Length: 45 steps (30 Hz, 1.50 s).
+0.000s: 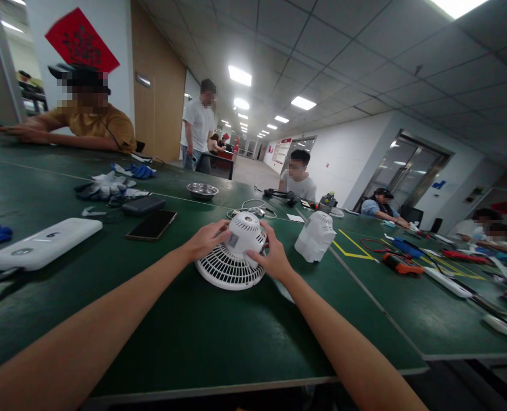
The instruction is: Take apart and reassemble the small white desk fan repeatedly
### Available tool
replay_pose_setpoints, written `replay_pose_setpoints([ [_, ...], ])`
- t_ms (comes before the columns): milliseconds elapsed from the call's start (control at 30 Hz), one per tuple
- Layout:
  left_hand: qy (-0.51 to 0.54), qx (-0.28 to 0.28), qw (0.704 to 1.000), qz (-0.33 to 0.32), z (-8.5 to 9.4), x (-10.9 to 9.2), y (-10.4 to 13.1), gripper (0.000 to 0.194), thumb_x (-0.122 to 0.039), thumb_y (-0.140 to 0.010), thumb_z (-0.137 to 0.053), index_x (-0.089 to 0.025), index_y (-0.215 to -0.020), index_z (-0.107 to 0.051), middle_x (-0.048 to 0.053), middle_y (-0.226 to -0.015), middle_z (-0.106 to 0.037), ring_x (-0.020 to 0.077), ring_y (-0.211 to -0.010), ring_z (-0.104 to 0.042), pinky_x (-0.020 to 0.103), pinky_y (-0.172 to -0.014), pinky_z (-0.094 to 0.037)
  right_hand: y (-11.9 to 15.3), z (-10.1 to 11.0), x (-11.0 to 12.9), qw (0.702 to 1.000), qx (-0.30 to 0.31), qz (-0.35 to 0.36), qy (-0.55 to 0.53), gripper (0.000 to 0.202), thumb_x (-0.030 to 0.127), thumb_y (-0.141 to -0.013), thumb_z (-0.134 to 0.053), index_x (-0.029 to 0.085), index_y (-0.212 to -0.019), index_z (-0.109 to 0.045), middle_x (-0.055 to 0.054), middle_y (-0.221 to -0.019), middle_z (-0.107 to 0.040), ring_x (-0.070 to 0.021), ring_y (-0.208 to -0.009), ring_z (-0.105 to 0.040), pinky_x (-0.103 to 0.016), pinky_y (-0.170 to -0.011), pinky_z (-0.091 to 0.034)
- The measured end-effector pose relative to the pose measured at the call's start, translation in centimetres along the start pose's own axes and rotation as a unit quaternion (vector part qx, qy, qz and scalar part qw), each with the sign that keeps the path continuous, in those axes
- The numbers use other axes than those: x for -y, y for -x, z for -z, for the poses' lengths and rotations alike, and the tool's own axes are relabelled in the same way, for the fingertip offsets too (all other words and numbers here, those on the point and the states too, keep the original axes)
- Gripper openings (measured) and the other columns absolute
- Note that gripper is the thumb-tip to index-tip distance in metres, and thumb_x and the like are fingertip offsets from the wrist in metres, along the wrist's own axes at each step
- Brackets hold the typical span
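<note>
White plastic fan housing (243, 233) with slatted grille (230, 269), grille side down on the green desk (171, 331), centre front; left grip (208, 240) closed on the housing's left side, right grip (275, 256) closed on its right. White oblong device (48, 242), cable attached, far left. White plastic casing (315, 237), standing just right of the fan housing. Black phone (153, 225), flat, left of the grille. Pale cable (260, 212), looped behind the housing. Steel bowl (202, 191), farther back.
</note>
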<state>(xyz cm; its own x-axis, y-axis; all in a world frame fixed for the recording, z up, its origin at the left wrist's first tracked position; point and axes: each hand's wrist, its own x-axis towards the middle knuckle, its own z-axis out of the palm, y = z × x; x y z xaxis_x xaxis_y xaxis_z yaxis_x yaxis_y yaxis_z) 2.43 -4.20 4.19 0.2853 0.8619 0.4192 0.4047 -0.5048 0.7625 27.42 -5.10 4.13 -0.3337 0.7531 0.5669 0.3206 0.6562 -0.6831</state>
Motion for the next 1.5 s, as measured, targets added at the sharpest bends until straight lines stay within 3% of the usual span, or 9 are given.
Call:
replay_pose_setpoints([
  [267,-0.084,0.017,0.996,-0.003,0.0,-0.7,-0.4,0.071,-0.060,-0.055,-0.077,-0.017,-0.111,-0.067,0.015,-0.110,-0.067,0.0344,-0.101,-0.058,0.040,-0.088,-0.040,0.1,0.8,0.6,1.000,0.020,0.007,-0.019,0.081,0.027,-0.067,-0.076,0.030,-0.140,-0.042,-0.003,-0.104,-0.064,-0.0251,-0.095,-0.060,-0.045,-0.093,-0.047],
  [367,-0.103,0.044,0.994,-0.016,0.4,-1.2,-0.3,0.064,-0.059,-0.055,-0.076,-0.018,-0.103,-0.068,0.012,-0.099,-0.068,0.0291,-0.088,-0.060,0.036,-0.079,-0.041,0.3,1.1,0.7,0.999,0.039,0.007,-0.013,0.082,0.028,-0.068,-0.076,0.029,-0.141,-0.040,-0.002,-0.098,-0.065,-0.0245,-0.090,-0.061,-0.046,-0.093,-0.047],
  [467,-0.113,0.068,0.990,-0.038,0.5,-1.2,-0.3,0.057,-0.058,-0.059,-0.074,-0.018,-0.099,-0.069,0.011,-0.096,-0.067,0.0258,-0.082,-0.060,0.033,-0.072,-0.041,0.3,1.3,0.8,0.998,0.056,0.008,-0.004,0.083,0.031,-0.069,-0.077,0.029,-0.142,-0.038,-0.004,-0.108,-0.066,-0.0264,-0.096,-0.061,-0.048,-0.097,-0.044],
  [600,-0.093,0.069,0.992,-0.038,0.3,-1.0,-0.4,0.057,-0.058,-0.059,-0.074,-0.018,-0.099,-0.070,0.012,-0.097,-0.066,0.0263,-0.082,-0.060,0.033,-0.072,-0.041,0.3,1.4,1.3,0.999,0.048,-0.001,-0.018,0.084,0.034,-0.067,-0.079,0.029,-0.141,-0.041,-0.005,-0.122,-0.063,-0.0296,-0.110,-0.058,-0.051,-0.102,-0.040],
  [800,-0.106,0.071,0.991,-0.029,0.3,-1.1,-0.4,0.052,-0.059,-0.060,-0.073,-0.018,-0.092,-0.071,0.011,-0.092,-0.067,0.0271,-0.081,-0.060,0.034,-0.072,-0.041,0.2,1.4,1.8,0.999,0.046,-0.001,0.001,0.082,0.032,-0.066,-0.079,0.030,-0.140,-0.043,-0.003,-0.119,-0.065,-0.0287,-0.107,-0.061,-0.049,-0.102,-0.042],
  [1267,-0.104,0.080,0.990,-0.045,0.3,-0.2,-0.2,0.061,-0.058,-0.064,-0.072,-0.018,-0.110,-0.066,0.013,-0.105,-0.066,0.0280,-0.088,-0.062,0.033,-0.073,-0.043,0.0,1.8,2.5,0.997,0.072,0.013,0.011,0.075,0.034,-0.069,-0.078,0.030,-0.138,-0.047,-0.002,-0.128,-0.062,-0.0310,-0.115,-0.059,-0.052,-0.106,-0.038],
  [1500,-0.128,0.074,0.988,-0.035,0.0,-1.3,0.0,0.069,-0.057,-0.057,-0.076,-0.018,-0.113,-0.064,0.013,-0.107,-0.064,0.0316,-0.097,-0.060,0.037,-0.083,-0.043,0.3,1.0,1.4,0.991,0.058,0.037,0.112,0.086,0.040,-0.072,-0.075,0.031,-0.147,-0.033,-0.006,-0.141,-0.052,-0.0317,-0.123,-0.054,-0.051,-0.107,-0.037],
])
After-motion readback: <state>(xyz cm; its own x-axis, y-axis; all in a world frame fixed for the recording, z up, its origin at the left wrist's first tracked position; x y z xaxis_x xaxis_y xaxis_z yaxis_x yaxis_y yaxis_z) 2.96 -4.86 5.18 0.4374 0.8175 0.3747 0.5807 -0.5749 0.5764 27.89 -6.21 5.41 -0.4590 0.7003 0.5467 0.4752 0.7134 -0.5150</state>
